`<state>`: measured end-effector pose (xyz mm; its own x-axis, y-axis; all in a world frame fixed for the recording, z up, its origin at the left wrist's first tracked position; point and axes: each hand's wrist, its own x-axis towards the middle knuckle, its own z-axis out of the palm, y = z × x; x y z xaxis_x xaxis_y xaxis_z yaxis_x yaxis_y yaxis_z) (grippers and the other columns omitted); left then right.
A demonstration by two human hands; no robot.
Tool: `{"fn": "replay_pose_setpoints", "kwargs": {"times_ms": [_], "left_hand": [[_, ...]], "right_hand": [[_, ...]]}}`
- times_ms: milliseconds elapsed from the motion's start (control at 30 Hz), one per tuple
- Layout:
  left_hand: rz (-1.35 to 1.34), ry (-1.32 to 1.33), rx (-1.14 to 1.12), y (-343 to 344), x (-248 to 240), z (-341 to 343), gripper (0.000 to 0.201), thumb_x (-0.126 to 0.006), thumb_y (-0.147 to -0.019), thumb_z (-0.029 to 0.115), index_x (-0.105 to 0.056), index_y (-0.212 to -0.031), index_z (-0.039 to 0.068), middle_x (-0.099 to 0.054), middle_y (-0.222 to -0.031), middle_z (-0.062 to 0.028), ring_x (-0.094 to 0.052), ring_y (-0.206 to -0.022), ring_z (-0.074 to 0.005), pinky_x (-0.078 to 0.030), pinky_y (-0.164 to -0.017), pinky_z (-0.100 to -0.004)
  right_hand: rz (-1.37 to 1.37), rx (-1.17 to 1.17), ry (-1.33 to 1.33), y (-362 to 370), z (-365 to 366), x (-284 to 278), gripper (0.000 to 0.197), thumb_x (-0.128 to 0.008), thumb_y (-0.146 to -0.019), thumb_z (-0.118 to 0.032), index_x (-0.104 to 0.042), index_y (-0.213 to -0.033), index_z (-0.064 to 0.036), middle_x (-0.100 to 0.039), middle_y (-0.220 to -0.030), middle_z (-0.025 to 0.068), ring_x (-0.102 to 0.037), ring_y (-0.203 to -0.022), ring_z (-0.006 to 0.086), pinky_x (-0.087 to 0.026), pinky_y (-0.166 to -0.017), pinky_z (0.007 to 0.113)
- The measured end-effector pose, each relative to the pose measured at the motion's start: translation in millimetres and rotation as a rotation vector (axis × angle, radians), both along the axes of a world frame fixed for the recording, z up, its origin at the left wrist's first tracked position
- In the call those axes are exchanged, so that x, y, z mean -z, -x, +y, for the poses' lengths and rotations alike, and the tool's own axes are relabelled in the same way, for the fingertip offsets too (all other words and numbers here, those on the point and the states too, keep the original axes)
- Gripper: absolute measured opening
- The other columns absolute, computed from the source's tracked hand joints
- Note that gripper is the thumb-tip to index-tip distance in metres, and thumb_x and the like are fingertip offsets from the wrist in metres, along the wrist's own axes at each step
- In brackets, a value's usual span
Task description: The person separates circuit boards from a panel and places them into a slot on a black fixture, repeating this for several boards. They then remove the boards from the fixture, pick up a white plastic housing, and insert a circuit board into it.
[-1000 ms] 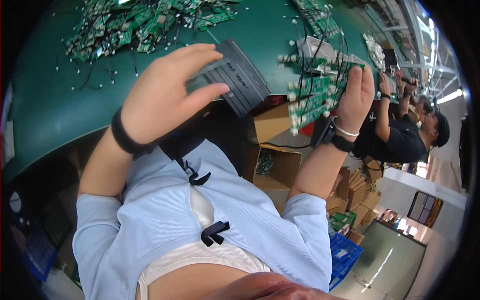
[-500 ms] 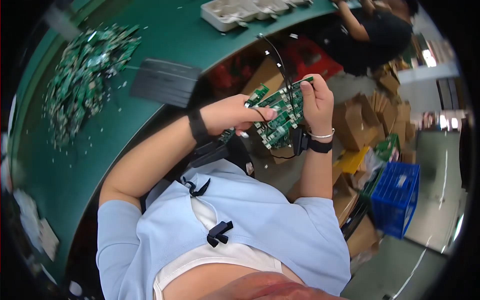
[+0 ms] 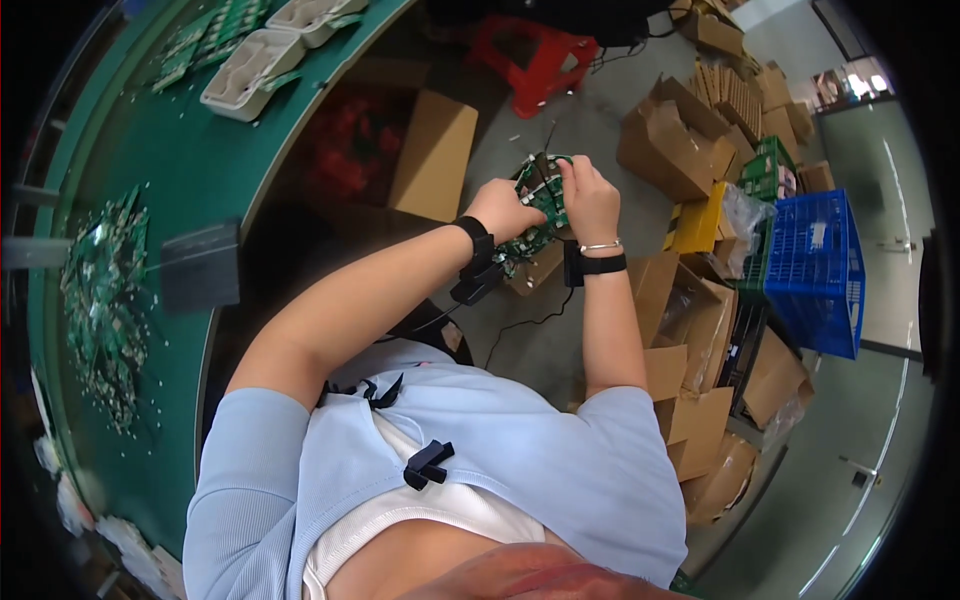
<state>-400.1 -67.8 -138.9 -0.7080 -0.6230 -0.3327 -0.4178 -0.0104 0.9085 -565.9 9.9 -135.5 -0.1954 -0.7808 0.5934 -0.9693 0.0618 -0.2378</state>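
Observation:
Between my two hands, out past the table's edge and above the floor, is a green circuit board panel with small white parts along it. My left hand grips its left side, thumb lying over the board. At the upper right edge my right hand pinches the panel between thumb and fingers. Each wrist wears a black strap with a small dark box. Part of the board is hidden behind my left fingers, so I cannot tell whether it is one piece or several.
On the green table at left lie a heap of circuit boards, a dark flat plate and a pulp tray. Beyond stand a red stool and a cardboard box. More cartons and a blue crate are at right.
My view has swung to the right, so the table sits farther left and the red stool shows. Both hands have drawn closer together, still holding the board panel.

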Motion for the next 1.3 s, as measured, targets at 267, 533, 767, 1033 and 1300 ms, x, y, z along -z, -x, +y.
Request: {"fn": "replay_pose_setpoints", "kwargs": {"times_ms": [267, 533, 767, 1033, 1300], "left_hand": [[0.072, 0.250, -0.034, 44, 61, -7, 0.059, -0.083, -0.079, 0.030, -0.065, -0.126, 0.000, -0.071, -0.112, -0.0206, -0.068, -0.106, -0.0283, -0.052, -0.093, -0.0372], [-0.098, 0.318, 0.343, 56, 65, -1, 0.059, -0.079, -0.084, 0.036, -0.062, -0.132, 0.005, -0.070, -0.117, -0.0208, -0.068, -0.108, -0.0348, -0.052, -0.094, -0.0406], [-0.174, 0.198, 0.386, 62, 72, 10, 0.040, -0.075, -0.087, 0.036, -0.070, -0.109, 0.003, -0.072, -0.104, -0.0198, -0.069, -0.098, -0.0370, -0.053, -0.088, -0.0436], [-0.102, 0.342, 0.035, 79, 100, 4, 0.037, -0.072, -0.090, 0.033, -0.068, -0.111, 0.002, -0.072, -0.107, -0.0183, -0.068, -0.088, -0.0390, -0.054, -0.081, -0.0459], [0.099, -0.871, -0.318, 22, 92, -55, 0.051, -0.049, -0.106, 0.043, -0.053, -0.141, 0.005, -0.062, -0.135, -0.0072, -0.066, -0.096, -0.0201, -0.055, -0.083, -0.0377]], "right_hand": [[-0.017, 0.370, -0.006, 31, 23, 37, 0.022, -0.061, -0.101, -0.030, -0.058, -0.094, -0.0098, -0.067, -0.075, 0.0129, -0.066, -0.067, 0.0369, -0.050, -0.054, 0.045], [-0.164, 0.499, 0.053, 26, 30, 49, 0.020, -0.062, -0.101, -0.029, -0.061, -0.096, -0.0094, -0.067, -0.076, 0.0145, -0.066, -0.068, 0.0380, -0.050, -0.055, 0.046], [-0.209, 0.503, 0.078, 7, 29, 44, 0.019, -0.061, -0.102, -0.028, -0.064, -0.101, -0.0088, -0.068, -0.077, 0.0151, -0.066, -0.068, 0.0388, -0.050, -0.056, 0.046], [-0.291, 0.601, 0.064, -1, 27, 74, 0.022, -0.061, -0.102, -0.028, -0.062, -0.100, -0.0062, -0.069, -0.085, 0.0169, -0.068, -0.075, 0.0376, -0.051, -0.060, 0.045], [-0.089, 0.355, -0.292, 22, 37, 152, 0.036, -0.057, -0.103, -0.033, -0.060, -0.119, -0.0003, -0.071, -0.098, 0.0185, -0.070, -0.086, 0.0318, -0.055, -0.074, 0.040]]}}
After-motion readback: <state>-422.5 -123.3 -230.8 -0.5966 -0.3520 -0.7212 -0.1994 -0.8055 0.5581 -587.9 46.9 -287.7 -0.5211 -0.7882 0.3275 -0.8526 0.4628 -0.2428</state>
